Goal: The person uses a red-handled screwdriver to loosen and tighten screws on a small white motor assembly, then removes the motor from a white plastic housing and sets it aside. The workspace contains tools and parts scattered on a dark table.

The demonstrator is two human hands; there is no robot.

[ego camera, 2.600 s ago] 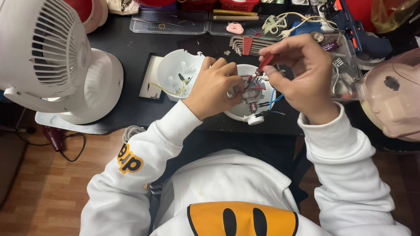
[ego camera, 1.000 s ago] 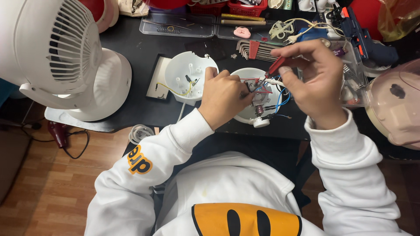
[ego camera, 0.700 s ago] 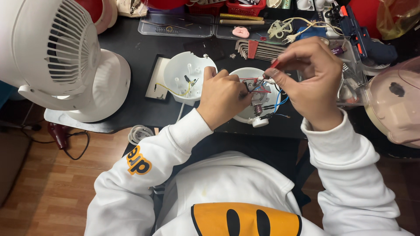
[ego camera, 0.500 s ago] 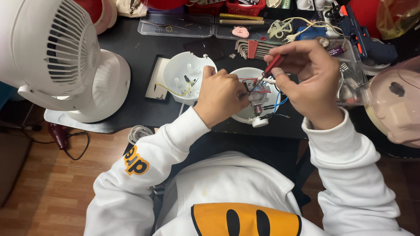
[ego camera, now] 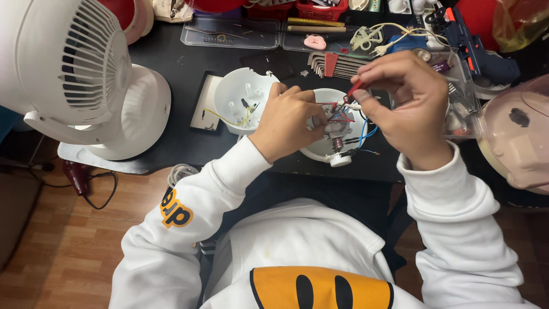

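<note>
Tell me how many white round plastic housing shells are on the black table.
2. One open shell with yellow wires sits left of the left hand. The other shell, holding the wiring, lies under both hands, partly hidden. More may be hidden.

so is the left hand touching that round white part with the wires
Touching. The head view shows the left hand lying on the rim of the round white part, fingers curled over its wired middle, no gap between them. The right hand holds a red-handled tool over it.
</note>
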